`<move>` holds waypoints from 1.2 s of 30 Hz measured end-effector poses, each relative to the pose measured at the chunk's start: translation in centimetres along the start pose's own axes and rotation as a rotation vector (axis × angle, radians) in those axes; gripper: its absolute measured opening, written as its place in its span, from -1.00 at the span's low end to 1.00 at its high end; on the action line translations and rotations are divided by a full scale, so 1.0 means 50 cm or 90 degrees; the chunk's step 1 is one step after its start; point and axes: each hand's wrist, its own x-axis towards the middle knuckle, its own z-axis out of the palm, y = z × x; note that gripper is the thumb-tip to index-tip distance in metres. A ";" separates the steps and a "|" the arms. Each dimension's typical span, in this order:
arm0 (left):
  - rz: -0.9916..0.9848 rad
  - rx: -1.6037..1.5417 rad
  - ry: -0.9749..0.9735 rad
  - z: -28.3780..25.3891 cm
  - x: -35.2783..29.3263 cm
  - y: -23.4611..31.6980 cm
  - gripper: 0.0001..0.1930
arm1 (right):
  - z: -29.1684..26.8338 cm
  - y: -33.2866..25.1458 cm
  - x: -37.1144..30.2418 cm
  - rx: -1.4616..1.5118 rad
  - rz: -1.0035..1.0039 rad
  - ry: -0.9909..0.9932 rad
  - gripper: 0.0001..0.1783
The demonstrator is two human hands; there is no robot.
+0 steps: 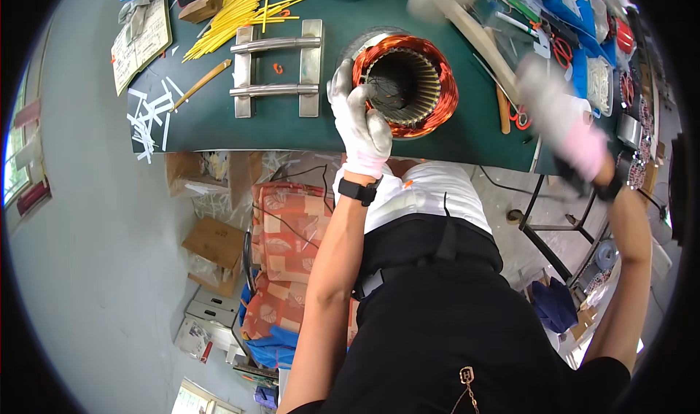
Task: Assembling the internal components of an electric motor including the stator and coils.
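A motor stator [446,86] with orange-red copper windings stands near the table's front edge, its slotted bore facing up. My left hand [364,126], in a white glove, grips the stator's left rim with curled fingers, the thumb side over the windings. Off to the right, my gloved right hand [558,111] is closed round the wooden handle of a mallet [485,45]. The mallet's pale head is raised beyond the stator to the upper right; both it and the right hand are smeared by motion.
Left of the stator lies a metal frame with two bars [310,67]. Yellow sticks [230,16], white strips [149,122], a wooden tool [200,86] and a notebook [142,45] lie farther left. Scissors [561,53] and blue bins [576,13] crowd the right. A patterned chair [284,231] stands below.
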 end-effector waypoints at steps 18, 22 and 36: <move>-0.073 -0.023 -0.142 -0.054 0.051 -0.010 -0.67 | -0.041 -0.009 0.041 0.570 0.445 -0.310 -0.81; -0.111 -0.096 -0.136 -0.053 0.059 -0.015 -0.65 | -0.081 -0.107 0.075 0.689 0.427 -0.069 -0.74; -0.137 0.024 -0.036 -0.031 0.029 0.041 -0.73 | -0.045 -0.020 0.051 0.621 0.321 -0.081 -0.69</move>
